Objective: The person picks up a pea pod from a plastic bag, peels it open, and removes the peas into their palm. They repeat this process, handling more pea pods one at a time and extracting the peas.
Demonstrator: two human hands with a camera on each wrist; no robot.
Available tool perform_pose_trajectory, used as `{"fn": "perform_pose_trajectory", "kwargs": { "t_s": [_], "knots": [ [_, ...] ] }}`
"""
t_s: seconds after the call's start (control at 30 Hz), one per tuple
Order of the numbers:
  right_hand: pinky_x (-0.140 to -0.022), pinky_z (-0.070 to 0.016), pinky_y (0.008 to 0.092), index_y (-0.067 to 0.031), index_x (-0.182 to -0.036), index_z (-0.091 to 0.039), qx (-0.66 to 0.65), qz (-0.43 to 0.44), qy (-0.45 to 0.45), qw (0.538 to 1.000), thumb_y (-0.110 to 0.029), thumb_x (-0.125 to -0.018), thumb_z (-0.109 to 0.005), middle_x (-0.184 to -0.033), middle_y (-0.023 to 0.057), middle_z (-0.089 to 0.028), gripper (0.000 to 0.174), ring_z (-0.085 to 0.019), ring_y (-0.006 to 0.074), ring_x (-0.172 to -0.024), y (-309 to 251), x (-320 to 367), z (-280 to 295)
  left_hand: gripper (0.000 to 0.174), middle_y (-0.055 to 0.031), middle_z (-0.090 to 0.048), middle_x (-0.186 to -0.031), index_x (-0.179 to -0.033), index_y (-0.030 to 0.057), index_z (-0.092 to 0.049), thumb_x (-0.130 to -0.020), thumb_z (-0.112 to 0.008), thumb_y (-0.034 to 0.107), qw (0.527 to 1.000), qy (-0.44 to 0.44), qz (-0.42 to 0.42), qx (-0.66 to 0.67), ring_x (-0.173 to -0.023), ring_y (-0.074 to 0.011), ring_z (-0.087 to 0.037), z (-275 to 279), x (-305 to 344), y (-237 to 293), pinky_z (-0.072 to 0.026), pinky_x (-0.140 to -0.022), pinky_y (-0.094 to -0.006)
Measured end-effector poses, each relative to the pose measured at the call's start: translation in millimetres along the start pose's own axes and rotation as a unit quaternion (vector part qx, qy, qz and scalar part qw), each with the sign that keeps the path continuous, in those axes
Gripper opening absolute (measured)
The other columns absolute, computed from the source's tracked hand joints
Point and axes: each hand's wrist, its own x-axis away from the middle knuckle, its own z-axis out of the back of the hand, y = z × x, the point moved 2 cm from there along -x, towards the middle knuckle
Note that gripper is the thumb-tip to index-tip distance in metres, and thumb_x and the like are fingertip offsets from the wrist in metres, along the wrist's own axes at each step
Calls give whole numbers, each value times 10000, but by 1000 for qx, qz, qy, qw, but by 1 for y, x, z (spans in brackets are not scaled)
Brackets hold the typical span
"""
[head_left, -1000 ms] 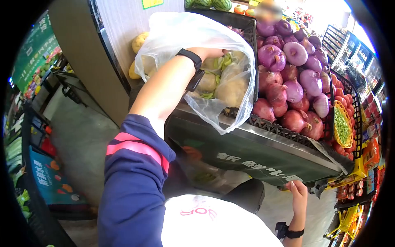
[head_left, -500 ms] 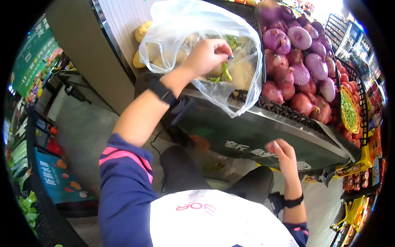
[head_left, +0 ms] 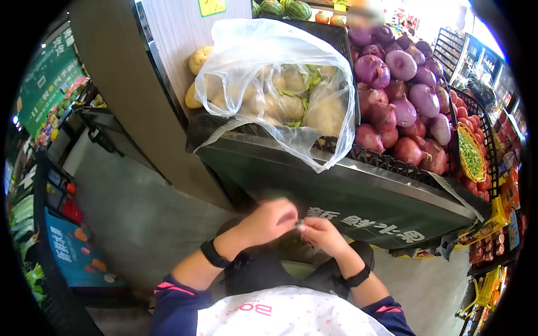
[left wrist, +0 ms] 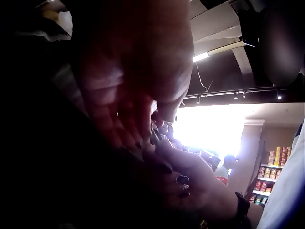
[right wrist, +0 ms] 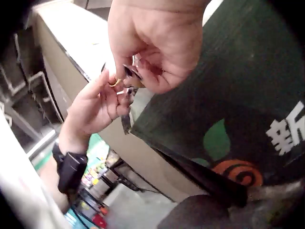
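In front of my lap my left hand and right hand meet fingertip to fingertip. Between them they pinch a small green pod, mostly hidden by the fingers. A yellowish end of it shows at the left fingertips in the right wrist view. Beyond the hands, an open clear plastic bag is spread over potatoes in a black crate. Several green pods lie in the bag, on top of the potatoes seen through it.
Red onions fill the crate to the right, with a yellow basket of green peas farther right. A metal counter edge runs above a dark green front panel. At left stands a brown pillar.
My left hand has come out of the bag and down to my lap with a green pod. My right hand has moved left to meet it.
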Motion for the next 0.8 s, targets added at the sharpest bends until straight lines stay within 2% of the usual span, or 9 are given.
{"fn": "perform_pose_trajectory", "kwargs": {
  "t_s": [0.07,0.1,0.2,0.33,0.47,0.57,0.7,0.77,0.8],
  "knots": [
    [-476,-339,183,-42,-765,-535,28,-13,-27,999,-229,-876,-470,-591,-47,-427,227,-392,36,-526,4,8,-2,136,-76,-545,-679,-805,-8,-524,-831,-495,123,965,-229,107,64,-584,-156,-555,-16,11,-8,-443,-532,-265],
    [-479,-341,187,-38,-772,-539,16,-21,-52,998,-225,-873,-476,-598,-46,-428,222,-387,40,-527,11,11,-2,160,-72,-550,-618,-789,-11,-522,-847,-466,127,934,-260,165,181,-515,-150,-538,-20,16,-3,-439,-517,-260],
    [-495,-364,198,-32,-814,-575,74,-35,-79,994,-197,-861,-489,-609,-43,-448,192,-408,43,-555,14,19,-3,183,-72,-568,-623,-769,0,-547,-842,-499,161,920,-299,190,166,-512,-113,-538,-31,21,-4,-425,-477,-246],
    [-529,-385,198,-37,-889,-598,58,-88,-117,988,-185,-844,-510,-698,-22,-527,178,-443,50,-597,23,27,-4,213,-63,-556,-569,-752,6,-565,-805,-575,212,964,-230,76,106,-472,-113,-529,-36,22,6,-411,-449,-251],
    [-519,-370,210,-26,-795,-572,-186,-89,-164,965,-266,-841,-532,-642,-23,-494,247,-440,64,-563,47,32,-6,105,-46,-537,-563,-742,11,-574,-767,-593,112,966,-190,54,164,-494,-86,-493,-47,31,3,-382,-470,-237],
    [-488,-348,219,-32,-765,-557,-274,-76,-189,940,-236,-832,-538,-599,-17,-466,215,-404,80,-498,50,39,-10,117,-38,-529,-590,-748,6,-572,-764,-608,116,947,-169,67,265,-510,-69,-478,-58,41,3,-368,-469,-227],
    [-450,-296,227,-21,-762,-552,-377,-97,-166,906,-238,-814,-553,-522,-34,-370,223,-308,61,-457,64,40,-15,102,-78,-512,-604,-748,9,-566,-739,-615,98,985,-81,-50,145,-507,-185,-497,-58,43,12,-386,-470,-274],
    [-447,-308,227,-15,-758,-555,-380,-88,-199,899,-232,-817,-550,-528,-29,-387,225,-329,64,-460,68,41,-17,103,-100,-513,-647,-791,7,-557,-727,-602,75,981,-47,-170,81,-556,-255,-508,-56,45,20,-404,-494,-317],
    [-445,-319,227,-9,-754,-558,-379,-76,-232,892,-227,-820,-548,-534,-24,-404,228,-350,68,-463,67,41,-17,103,-100,-513,-647,-791,7,-557,-727,-602,75,981,-46,-169,82,-556,-255,-508,-55,45,19,-404,-494,-317]
  ]
}}
